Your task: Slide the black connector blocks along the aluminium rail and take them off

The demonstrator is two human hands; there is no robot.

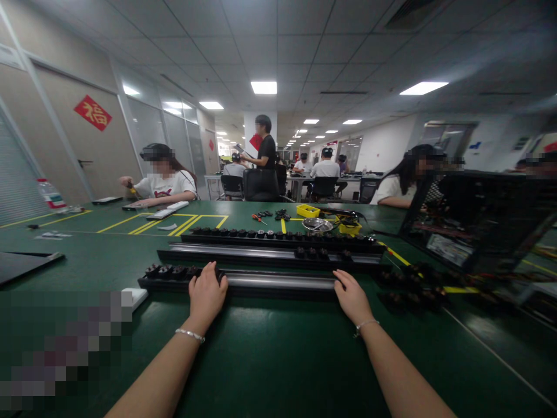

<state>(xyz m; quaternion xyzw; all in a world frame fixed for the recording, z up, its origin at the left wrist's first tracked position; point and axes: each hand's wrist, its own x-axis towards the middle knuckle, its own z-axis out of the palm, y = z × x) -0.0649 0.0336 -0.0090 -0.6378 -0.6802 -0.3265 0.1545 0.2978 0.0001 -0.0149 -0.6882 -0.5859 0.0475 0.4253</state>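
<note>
- Green surface (270, 354) w/ yellow tape lines carries everything; three long black rails lie across it, one behind the other.
- Near rail (278, 283): black w/ a silver strip along its middle. It lies crosswise right in front of the person, both hands on it.
- Left hand (208, 293): palm down, fingers spread flat over the rail's left part, not closed round anything. Thin bracelet (190, 334) at the wrist.
- Right hand (352, 297): also palm down & open, fingertips touching the rail's right end; no grip visible.
- Small black parts (167, 270) sit in a row on the near rail's left end, just left of the left hand's fingers.
- Middle rail (243, 254): mostly bare, a few black parts toward its right end.
- Far rail (278, 237): black parts in a row along nearly its whole length.
- Loose heap (409, 287) of similar black parts on the surface, right of the right hand, near but apart.
- Behind the rails: yellow bin (307, 210), metal bowl (317, 224) just beside it, red-handled screwdriver (260, 218) further left.
- Black open case (474, 220) stands at the right edge.
- White block (134, 296) lies just beside the near rail's left end.
- Co-workers: seated person in white (165, 184) far left across the surface, another seated person (398, 186) at right, standing person in black (265, 148) further back.
</note>
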